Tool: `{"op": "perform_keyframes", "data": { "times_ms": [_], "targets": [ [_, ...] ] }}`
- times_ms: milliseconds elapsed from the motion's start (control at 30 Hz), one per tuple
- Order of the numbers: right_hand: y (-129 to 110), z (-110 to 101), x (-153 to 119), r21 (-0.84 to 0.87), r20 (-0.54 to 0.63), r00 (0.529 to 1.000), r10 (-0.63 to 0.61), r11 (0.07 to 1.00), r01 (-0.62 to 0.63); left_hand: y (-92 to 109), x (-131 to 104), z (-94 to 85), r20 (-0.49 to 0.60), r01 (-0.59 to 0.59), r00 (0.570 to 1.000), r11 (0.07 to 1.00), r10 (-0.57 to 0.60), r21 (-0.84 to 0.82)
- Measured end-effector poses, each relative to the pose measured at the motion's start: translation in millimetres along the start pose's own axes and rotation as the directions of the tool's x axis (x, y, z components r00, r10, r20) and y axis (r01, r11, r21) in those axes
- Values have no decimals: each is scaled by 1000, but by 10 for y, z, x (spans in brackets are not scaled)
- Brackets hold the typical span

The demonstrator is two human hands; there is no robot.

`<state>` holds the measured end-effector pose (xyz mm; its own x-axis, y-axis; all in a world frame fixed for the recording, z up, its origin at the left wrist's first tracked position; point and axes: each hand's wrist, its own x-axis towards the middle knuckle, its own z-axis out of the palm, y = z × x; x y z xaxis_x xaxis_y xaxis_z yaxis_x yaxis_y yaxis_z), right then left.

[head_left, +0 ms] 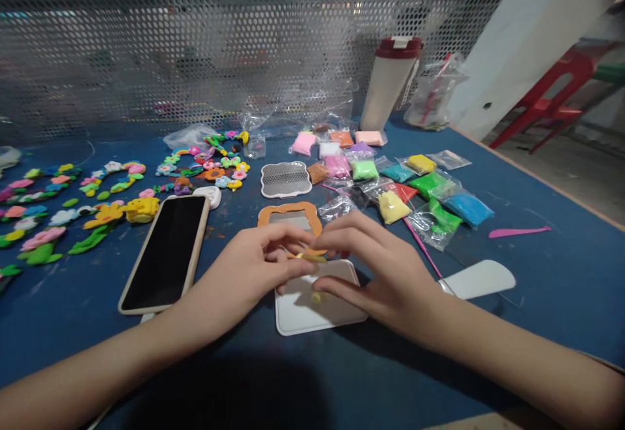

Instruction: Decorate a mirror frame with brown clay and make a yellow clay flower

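My left hand (254, 267) and my right hand (375, 267) meet over a small white tile (303, 309) on the blue table (561, 274). Both pinch a thin strip of yellow-orange clay (307, 255) between fingertips. A tiny yellow clay bit (316, 297) lies on the tile below. Just behind my fingers sits a little mirror with an orange clay frame (289, 214).
A phone (168, 251) lies face up at left. Clay flowers (112, 212) and shapes spread over the left side. Bags of coloured clay (390, 176) lie at centre right, with a pink tool (517, 231), a white scraper (481, 279) and a red-lidded cup (390, 82) behind.
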<state>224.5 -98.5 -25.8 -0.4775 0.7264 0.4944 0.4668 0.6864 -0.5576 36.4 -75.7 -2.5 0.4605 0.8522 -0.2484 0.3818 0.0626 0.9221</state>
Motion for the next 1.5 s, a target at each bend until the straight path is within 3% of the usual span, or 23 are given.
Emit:
{"op": "perform_keyframes", "data": {
  "times_ms": [133, 300, 533, 733, 867, 1000, 1100, 1200, 1300, 1500],
  "targets": [
    [-3, 63, -11, -24, 24, 998, -53, 998, 54, 16, -16, 53, 18, 16, 1000, 998, -15, -68],
    [4, 50, -35, -24, -24, 1000, -6, 1000, 6, 58, -47, 42, -38, -13, 999, 1000, 14, 25],
    [-2, 53, -19, -25, 23, 1000, -14, 1000, 15, 84, -45, 53, -50, 11, 999, 998, -8, 58],
    [-27, 1, -12, 114, 111, 991, 68, 990, -81, 57, -39, -22, -87, -36, 995, 992, 47, 124],
    [5, -70, -8, 322, 106, 956, 274, 900, -293, 34, 12, -142, -215, -91, 970, 989, 115, 120],
    [76, -87, -10, 518, 155, 885, 439, 727, -451, 2, 54, -168, -212, -86, 972, 994, 100, 73],
    [113, -59, -12, 606, 198, 862, 466, 633, -482, -2, 57, -137, -179, -61, 981, 996, 71, 60],
    [122, -14, -17, 701, 202, 883, 424, 567, -433, 6, 47, -116, -170, -61, 983, 996, 71, 65],
    [115, 7, -18, 734, 176, 884, 434, 541, -411, 3, 42, -107, -163, -55, 985, 997, 63, 53],
    [125, -56, 4, 617, 178, 829, 530, 597, -513, -28, 56, -76, -142, -38, 989, 999, 38, -3]
  ]
}}
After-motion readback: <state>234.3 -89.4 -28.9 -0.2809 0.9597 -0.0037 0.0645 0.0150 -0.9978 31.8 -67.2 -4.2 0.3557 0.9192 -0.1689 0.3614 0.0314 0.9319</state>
